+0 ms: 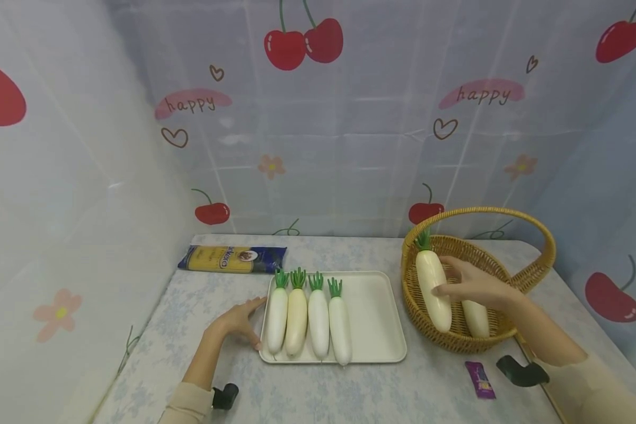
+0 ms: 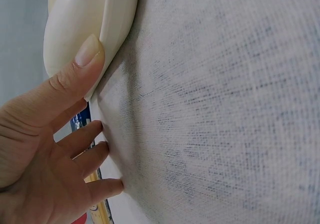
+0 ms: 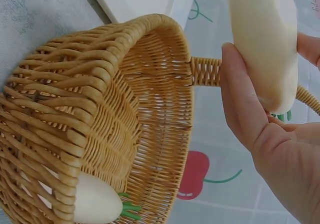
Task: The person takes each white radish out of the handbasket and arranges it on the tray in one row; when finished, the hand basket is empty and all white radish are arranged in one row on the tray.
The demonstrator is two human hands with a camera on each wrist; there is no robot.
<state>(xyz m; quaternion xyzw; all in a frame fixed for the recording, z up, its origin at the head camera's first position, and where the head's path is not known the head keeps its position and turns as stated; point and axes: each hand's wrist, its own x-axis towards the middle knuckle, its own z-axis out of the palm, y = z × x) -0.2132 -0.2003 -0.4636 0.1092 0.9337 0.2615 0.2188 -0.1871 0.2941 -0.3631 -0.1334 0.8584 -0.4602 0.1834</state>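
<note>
My right hand grips a white radish with green leaf stubs, held above the wicker basket. In the right wrist view the fingers and thumb clasp this radish from both sides. A second radish lies inside the basket, partly hidden by my forearm. My left hand rests at the left edge of a white tray, its thumb touching the rim and its fingers spread. Several white radishes lie side by side in the tray's left part, leaves toward the back.
A blue and yellow pasta packet lies behind the tray at the left. Near the front of the basket is a small purple packet. The basket's tall handle arches over it. A printed curtain hangs behind the table.
</note>
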